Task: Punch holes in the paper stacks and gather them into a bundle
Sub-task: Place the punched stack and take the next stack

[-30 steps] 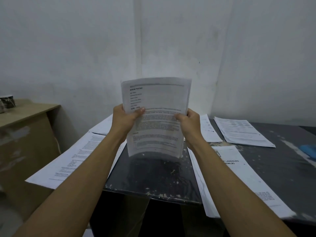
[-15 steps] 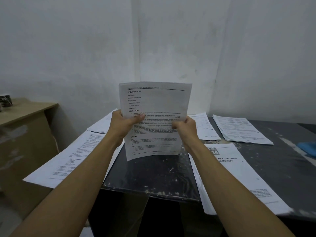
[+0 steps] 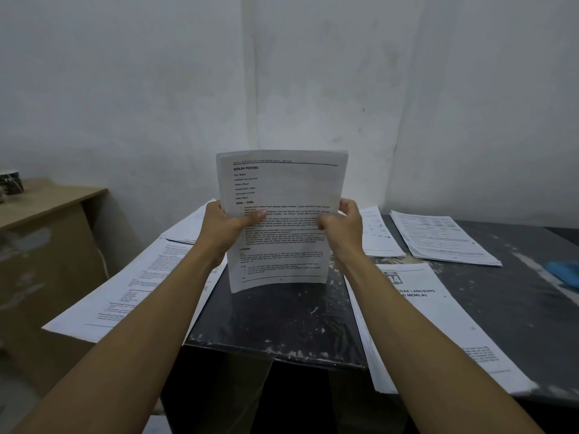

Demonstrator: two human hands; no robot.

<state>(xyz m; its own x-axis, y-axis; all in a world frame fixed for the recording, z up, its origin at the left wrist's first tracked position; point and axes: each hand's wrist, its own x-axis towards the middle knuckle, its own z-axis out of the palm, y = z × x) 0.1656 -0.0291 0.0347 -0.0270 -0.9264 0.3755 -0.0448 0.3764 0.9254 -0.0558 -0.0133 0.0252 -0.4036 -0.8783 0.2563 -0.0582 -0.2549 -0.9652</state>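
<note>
i see my left hand [image 3: 227, 228] and right hand [image 3: 340, 225] each clamped on a side of the upright paper stack [image 3: 282, 195] — loose sheets [image 3: 438, 311] lie below the right hand.

Two hands — left hand [image 3: 225, 230], right hand [image 3: 341, 225] — one held paper stack [image 3: 282, 189], five stacks lying flat.

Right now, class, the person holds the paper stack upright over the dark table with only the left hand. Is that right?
Not quite. The head view shows both the left hand and right hand gripping the paper stack, upright over the dark table.
</note>
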